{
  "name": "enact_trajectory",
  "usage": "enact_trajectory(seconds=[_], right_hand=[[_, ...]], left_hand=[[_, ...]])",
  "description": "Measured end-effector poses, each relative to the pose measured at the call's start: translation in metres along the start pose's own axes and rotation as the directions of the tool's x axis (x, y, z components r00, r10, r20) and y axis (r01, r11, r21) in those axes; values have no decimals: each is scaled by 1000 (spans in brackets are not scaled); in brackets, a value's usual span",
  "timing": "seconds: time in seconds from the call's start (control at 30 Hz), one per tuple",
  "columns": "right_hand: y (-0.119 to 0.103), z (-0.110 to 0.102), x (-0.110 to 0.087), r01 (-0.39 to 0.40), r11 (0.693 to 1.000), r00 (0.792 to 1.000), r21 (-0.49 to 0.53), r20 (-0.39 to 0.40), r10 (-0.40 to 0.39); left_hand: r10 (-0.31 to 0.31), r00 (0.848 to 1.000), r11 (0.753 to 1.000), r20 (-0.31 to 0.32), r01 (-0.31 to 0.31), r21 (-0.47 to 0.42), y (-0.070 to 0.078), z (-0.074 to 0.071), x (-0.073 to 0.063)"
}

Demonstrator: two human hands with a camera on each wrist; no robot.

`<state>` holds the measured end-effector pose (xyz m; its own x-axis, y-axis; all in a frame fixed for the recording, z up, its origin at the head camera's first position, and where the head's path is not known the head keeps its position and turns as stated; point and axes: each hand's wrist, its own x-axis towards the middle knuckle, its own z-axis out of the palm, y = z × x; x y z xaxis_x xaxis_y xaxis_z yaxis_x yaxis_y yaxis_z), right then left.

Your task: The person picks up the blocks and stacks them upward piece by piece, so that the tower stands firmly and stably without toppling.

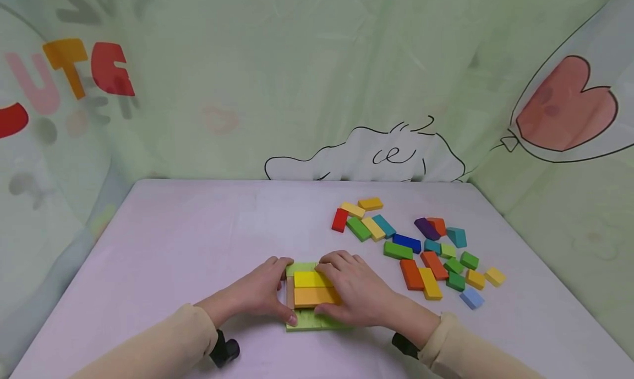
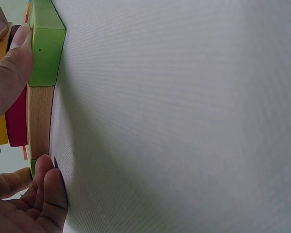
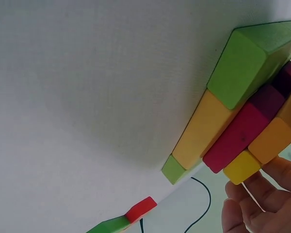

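A low stack of wooden blocks lies between the two hands at the table's near middle. Light green blocks (image 1: 322, 320) and a natural wood block (image 2: 40, 121) form its bottom. Above them are crimson blocks (image 3: 237, 136) with purple ends, then a yellow block (image 1: 311, 279) and an orange block (image 1: 312, 297) side by side on top. The left hand (image 1: 257, 294) spans the stack's left side, thumb against the front green block, fingers at the back one. With its thumb in front and fingers behind, the right hand (image 1: 361, 291) pinches the top pair, hiding their right ends.
Loose coloured blocks are scattered at the right of the table (image 1: 208, 219), among them a red block (image 1: 339, 220), a dark blue block (image 1: 407, 243) and a light blue block (image 1: 472, 298). Printed fabric (image 1: 238, 82) hangs behind and at both sides.
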<state>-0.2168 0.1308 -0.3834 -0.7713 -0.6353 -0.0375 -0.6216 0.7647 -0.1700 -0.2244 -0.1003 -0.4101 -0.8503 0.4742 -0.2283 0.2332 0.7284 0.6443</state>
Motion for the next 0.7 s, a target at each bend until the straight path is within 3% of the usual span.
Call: enact_trajectory(seconds=[0.53,0.7], right_hand=[[-9,-5,1,-22,1000,999,19,39,21],[3,-10,-9,-137,987,990,81,35,135]], left_hand=[[11,1000,1000,-2,-11,-2,2,0,-2],[3,1000,1000,-3,-3,9,2,-1,-1]])
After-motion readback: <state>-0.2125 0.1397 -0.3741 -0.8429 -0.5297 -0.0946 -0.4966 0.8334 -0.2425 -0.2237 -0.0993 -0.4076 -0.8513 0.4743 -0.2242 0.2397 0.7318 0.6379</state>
